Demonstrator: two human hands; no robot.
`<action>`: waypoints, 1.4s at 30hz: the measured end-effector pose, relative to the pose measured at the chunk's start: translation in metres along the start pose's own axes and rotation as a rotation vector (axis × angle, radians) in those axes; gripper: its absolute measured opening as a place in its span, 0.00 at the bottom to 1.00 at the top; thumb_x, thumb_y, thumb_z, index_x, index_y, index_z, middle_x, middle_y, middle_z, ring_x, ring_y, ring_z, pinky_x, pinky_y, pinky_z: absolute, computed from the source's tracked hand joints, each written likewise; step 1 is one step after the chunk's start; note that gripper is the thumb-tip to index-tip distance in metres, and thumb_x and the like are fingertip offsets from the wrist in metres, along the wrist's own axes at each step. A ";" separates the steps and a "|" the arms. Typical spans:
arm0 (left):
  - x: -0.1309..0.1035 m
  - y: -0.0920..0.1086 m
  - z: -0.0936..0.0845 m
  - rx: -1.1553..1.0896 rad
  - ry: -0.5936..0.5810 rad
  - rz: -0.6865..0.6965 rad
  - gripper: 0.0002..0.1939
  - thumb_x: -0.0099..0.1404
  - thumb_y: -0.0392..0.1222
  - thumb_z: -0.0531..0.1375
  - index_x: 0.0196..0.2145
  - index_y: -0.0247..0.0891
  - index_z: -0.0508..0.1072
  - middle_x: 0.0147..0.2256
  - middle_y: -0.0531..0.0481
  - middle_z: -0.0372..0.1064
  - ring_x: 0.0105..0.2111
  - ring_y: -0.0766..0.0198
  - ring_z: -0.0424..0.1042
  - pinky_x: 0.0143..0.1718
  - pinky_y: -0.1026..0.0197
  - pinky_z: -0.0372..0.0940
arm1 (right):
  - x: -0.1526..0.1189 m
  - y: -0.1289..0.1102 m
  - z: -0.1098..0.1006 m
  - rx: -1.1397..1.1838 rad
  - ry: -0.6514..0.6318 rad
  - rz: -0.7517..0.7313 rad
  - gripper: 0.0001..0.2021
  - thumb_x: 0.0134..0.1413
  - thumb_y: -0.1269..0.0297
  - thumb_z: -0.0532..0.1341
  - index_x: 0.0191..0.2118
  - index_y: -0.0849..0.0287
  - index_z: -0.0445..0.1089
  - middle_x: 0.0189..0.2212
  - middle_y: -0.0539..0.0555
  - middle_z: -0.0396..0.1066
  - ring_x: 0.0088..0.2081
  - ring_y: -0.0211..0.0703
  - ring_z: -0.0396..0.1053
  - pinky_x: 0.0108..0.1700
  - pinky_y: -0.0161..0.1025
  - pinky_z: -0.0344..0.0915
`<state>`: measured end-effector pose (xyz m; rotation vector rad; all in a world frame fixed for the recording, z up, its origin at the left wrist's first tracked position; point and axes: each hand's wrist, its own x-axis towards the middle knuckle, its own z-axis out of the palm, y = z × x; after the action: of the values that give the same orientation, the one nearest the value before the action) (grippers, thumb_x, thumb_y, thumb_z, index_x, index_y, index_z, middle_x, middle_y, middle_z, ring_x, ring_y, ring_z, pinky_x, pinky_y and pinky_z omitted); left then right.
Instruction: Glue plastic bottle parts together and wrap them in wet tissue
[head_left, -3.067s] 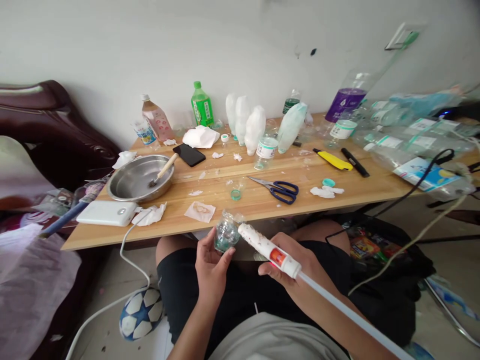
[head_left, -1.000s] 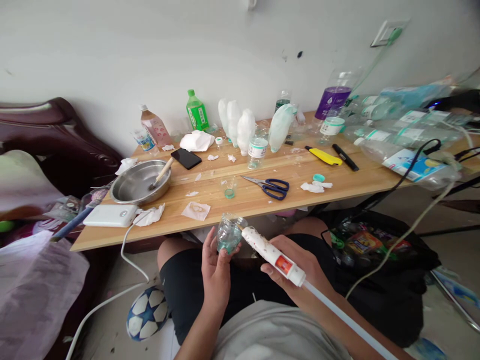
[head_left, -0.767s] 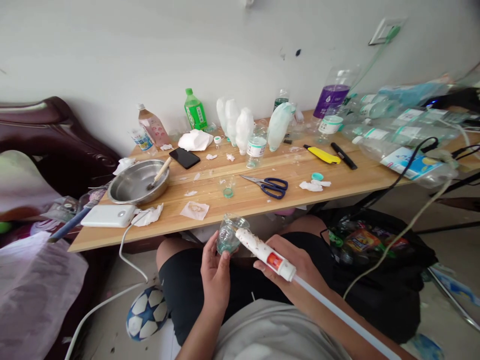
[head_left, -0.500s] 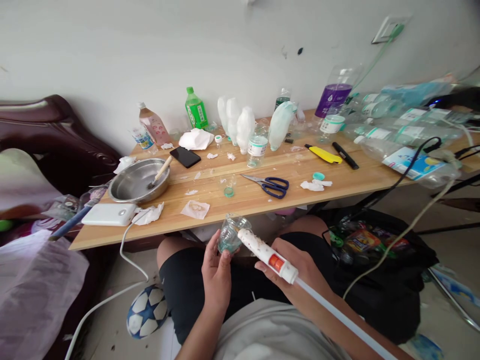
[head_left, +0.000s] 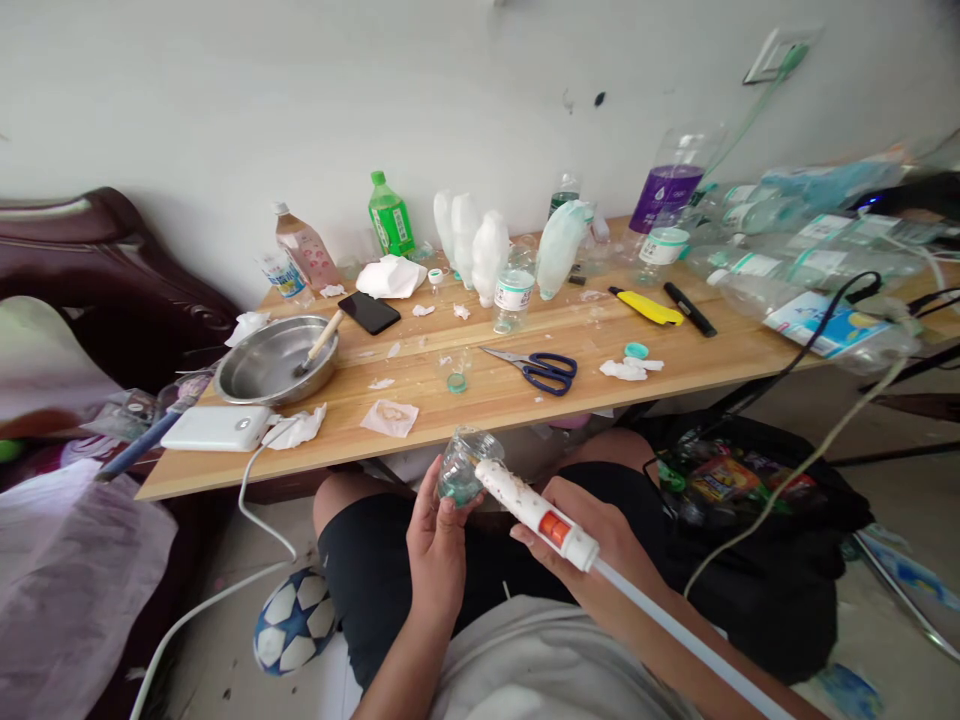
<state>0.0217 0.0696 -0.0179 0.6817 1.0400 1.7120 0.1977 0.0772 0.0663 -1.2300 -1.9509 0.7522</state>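
Note:
Above my lap, in front of the table's near edge, my left hand (head_left: 436,540) is closed around a cut clear plastic bottle piece (head_left: 459,465) with a greenish base. My right hand (head_left: 581,520) grips a white hot glue gun (head_left: 517,497) with an orange window on its side. A long translucent glue stick (head_left: 675,625) sticks out of its rear end towards me. The gun's nozzle points at the bottle piece; whether it touches the plastic I cannot tell.
On the wooden table (head_left: 352,425) lie scissors (head_left: 544,370), a metal bowl (head_left: 277,360) with a brush, a phone (head_left: 370,312), a power bank (head_left: 217,428), a yellow cutter (head_left: 649,307) and paper scraps. White-wrapped bottles (head_left: 489,258) stand behind. Several clear bottles (head_left: 825,270) pile up at the right.
Both hands hold almost the same pose, with the glue gun still at the bottle piece. The bottle piece has shifted or tilted very slightly.

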 end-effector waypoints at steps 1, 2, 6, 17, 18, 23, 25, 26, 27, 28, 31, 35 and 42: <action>0.000 -0.001 0.000 -0.005 -0.003 -0.004 0.23 0.67 0.48 0.63 0.59 0.45 0.72 0.59 0.41 0.71 0.54 0.50 0.75 0.50 0.51 0.74 | 0.000 0.000 0.000 0.003 -0.008 0.001 0.14 0.66 0.55 0.58 0.30 0.55 0.61 0.25 0.47 0.63 0.24 0.35 0.63 0.26 0.32 0.59; 0.000 -0.001 -0.001 -0.009 -0.005 -0.008 0.23 0.68 0.47 0.63 0.59 0.45 0.72 0.59 0.41 0.70 0.54 0.50 0.74 0.50 0.51 0.74 | 0.000 0.000 0.000 0.006 -0.017 -0.002 0.14 0.67 0.55 0.57 0.31 0.55 0.62 0.26 0.47 0.64 0.25 0.35 0.65 0.27 0.32 0.60; -0.001 -0.002 -0.001 -0.015 -0.002 -0.010 0.22 0.68 0.47 0.63 0.58 0.46 0.73 0.58 0.42 0.71 0.53 0.51 0.75 0.50 0.52 0.74 | -0.001 0.002 -0.001 0.001 -0.045 -0.033 0.11 0.67 0.56 0.57 0.35 0.56 0.66 0.30 0.50 0.67 0.29 0.37 0.69 0.32 0.32 0.63; -0.001 -0.003 -0.002 -0.023 0.029 -0.044 0.22 0.67 0.49 0.64 0.57 0.45 0.73 0.58 0.42 0.71 0.54 0.51 0.75 0.52 0.50 0.73 | -0.003 0.004 0.002 -0.011 -0.083 -0.012 0.09 0.66 0.56 0.58 0.38 0.55 0.68 0.32 0.51 0.71 0.31 0.39 0.71 0.33 0.33 0.65; -0.001 -0.004 -0.002 -0.026 0.028 -0.047 0.22 0.67 0.49 0.64 0.57 0.45 0.73 0.58 0.42 0.71 0.53 0.51 0.75 0.52 0.50 0.73 | -0.003 0.004 0.002 -0.004 -0.097 -0.016 0.08 0.67 0.57 0.58 0.41 0.56 0.68 0.34 0.52 0.72 0.32 0.40 0.72 0.34 0.33 0.66; -0.002 -0.001 -0.001 -0.038 0.033 -0.047 0.22 0.66 0.48 0.65 0.56 0.45 0.74 0.57 0.42 0.73 0.51 0.53 0.76 0.51 0.52 0.73 | -0.004 0.004 0.002 -0.004 -0.070 0.047 0.10 0.66 0.55 0.58 0.36 0.55 0.67 0.30 0.51 0.71 0.29 0.40 0.70 0.31 0.34 0.64; -0.001 0.001 0.001 -0.059 0.026 -0.045 0.21 0.66 0.48 0.65 0.56 0.45 0.75 0.56 0.42 0.73 0.50 0.55 0.77 0.49 0.55 0.74 | -0.005 0.005 0.002 -0.025 -0.043 0.079 0.13 0.66 0.54 0.59 0.32 0.54 0.65 0.26 0.49 0.69 0.26 0.39 0.68 0.28 0.34 0.61; -0.001 0.002 0.001 -0.070 0.024 -0.041 0.21 0.66 0.48 0.65 0.55 0.44 0.75 0.56 0.42 0.73 0.49 0.56 0.77 0.47 0.57 0.74 | -0.006 0.005 0.002 -0.037 -0.033 0.089 0.14 0.65 0.53 0.59 0.31 0.54 0.63 0.24 0.48 0.68 0.24 0.38 0.66 0.27 0.34 0.60; -0.001 0.002 0.002 -0.077 0.025 -0.036 0.20 0.66 0.48 0.65 0.55 0.44 0.75 0.56 0.42 0.73 0.49 0.56 0.77 0.46 0.58 0.75 | -0.006 0.005 0.002 -0.046 -0.026 0.093 0.15 0.65 0.52 0.59 0.30 0.54 0.62 0.23 0.47 0.67 0.23 0.38 0.65 0.26 0.33 0.59; -0.001 0.003 0.002 -0.080 0.029 -0.029 0.21 0.66 0.48 0.65 0.55 0.44 0.75 0.56 0.42 0.73 0.49 0.56 0.77 0.46 0.58 0.75 | -0.007 0.005 0.002 -0.049 -0.022 0.092 0.16 0.65 0.51 0.59 0.29 0.54 0.62 0.22 0.47 0.66 0.23 0.38 0.65 0.26 0.33 0.59; -0.001 0.004 0.003 -0.081 0.027 -0.024 0.21 0.66 0.48 0.65 0.55 0.44 0.76 0.57 0.42 0.72 0.48 0.57 0.77 0.45 0.59 0.75 | -0.006 0.004 0.002 -0.021 -0.030 0.063 0.16 0.66 0.50 0.57 0.30 0.54 0.64 0.24 0.47 0.67 0.24 0.37 0.66 0.26 0.32 0.60; -0.001 0.005 0.004 -0.085 0.011 -0.043 0.20 0.67 0.48 0.65 0.55 0.44 0.75 0.55 0.43 0.73 0.46 0.59 0.78 0.44 0.62 0.74 | -0.005 0.003 0.003 0.058 -0.016 0.020 0.14 0.67 0.51 0.56 0.35 0.54 0.68 0.28 0.50 0.70 0.28 0.38 0.69 0.30 0.32 0.63; -0.004 0.003 0.002 -0.054 0.022 -0.066 0.22 0.67 0.52 0.64 0.56 0.42 0.75 0.46 0.44 0.78 0.32 0.66 0.78 0.39 0.63 0.75 | -0.009 0.010 0.005 -0.006 -0.017 0.077 0.19 0.64 0.50 0.60 0.26 0.54 0.58 0.21 0.45 0.63 0.21 0.35 0.62 0.23 0.32 0.57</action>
<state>0.0229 0.0657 -0.0141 0.5894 1.0171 1.6872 0.2015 0.0721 0.0540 -1.3124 -1.9297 0.7983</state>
